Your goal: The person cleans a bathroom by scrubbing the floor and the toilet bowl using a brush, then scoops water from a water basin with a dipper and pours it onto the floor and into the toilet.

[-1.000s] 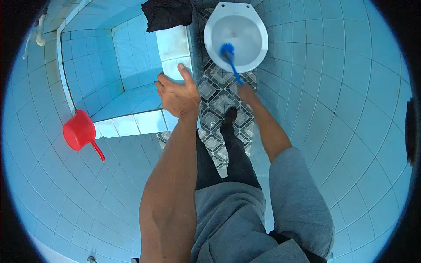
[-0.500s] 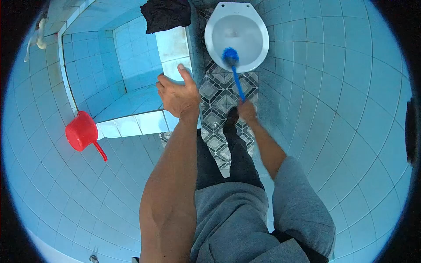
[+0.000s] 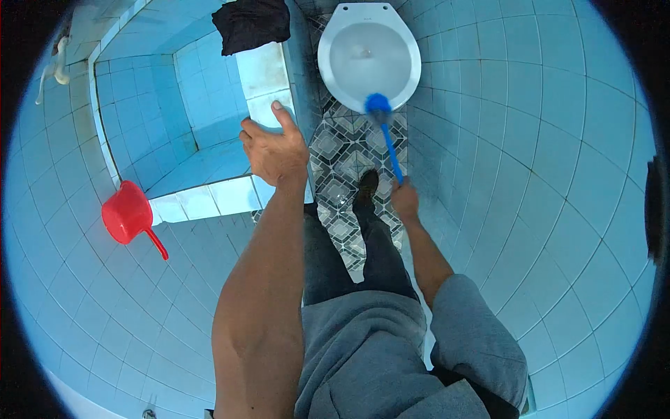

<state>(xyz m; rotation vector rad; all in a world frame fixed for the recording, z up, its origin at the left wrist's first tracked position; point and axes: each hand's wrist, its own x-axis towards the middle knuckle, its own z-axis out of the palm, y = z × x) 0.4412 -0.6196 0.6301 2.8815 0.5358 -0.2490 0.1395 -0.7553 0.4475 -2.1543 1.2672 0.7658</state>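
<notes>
In the head view, the right hand (image 3: 405, 199) is closed around the handle end of the blue brush (image 3: 391, 145). The bristles of this brush are over the front rim of the white toilet bowl (image 3: 368, 15); whether they touch it, I cannot tell. The left hand (image 3: 276, 150) is half spread, thumb apart from bent fingers, and it leans on the tiled ledge (image 3: 264, 70), gripping no loose object. Farther along this ledge lies a black cloth (image 3: 252, 26).
</notes>
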